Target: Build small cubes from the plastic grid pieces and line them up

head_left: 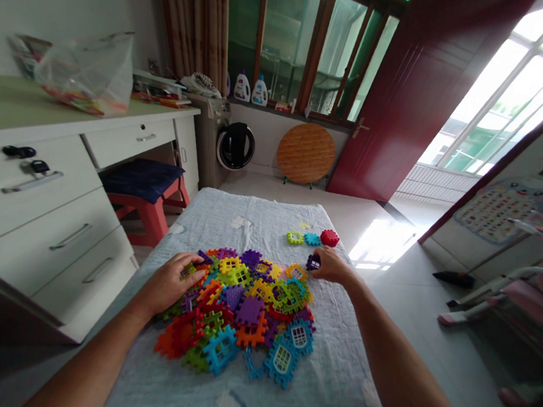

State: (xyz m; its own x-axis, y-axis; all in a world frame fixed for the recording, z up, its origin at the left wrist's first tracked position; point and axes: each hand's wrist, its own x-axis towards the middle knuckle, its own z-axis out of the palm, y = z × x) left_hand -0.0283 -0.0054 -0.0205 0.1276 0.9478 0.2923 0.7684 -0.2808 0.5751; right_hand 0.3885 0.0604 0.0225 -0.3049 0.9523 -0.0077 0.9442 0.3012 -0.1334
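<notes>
My right hand (331, 265) is closed on a purple building block (313, 262) with a window-like grid, at the right side of the cloth-covered table (332, 369). Just beyond it stand a yellow-green block (295, 238), a blue block (312, 239) and a red block (330, 237) in a row. A heap of interlocking plastic blocks (249, 310) in many colours lies in the middle. My left hand (173, 282) rests against the left edge of this heap, thumb and fingers apart, near a dark purple piece (205, 257). Its fingertips touch the pieces.
On the left is a white desk (102, 209) with a plastic bag (89, 77) on top. A red stool (149, 208) stands under it. Beyond the table are a washing machine (211, 134), a round wooden board (306, 152) and a red door (407, 95). A pink chair (532, 286) stands right.
</notes>
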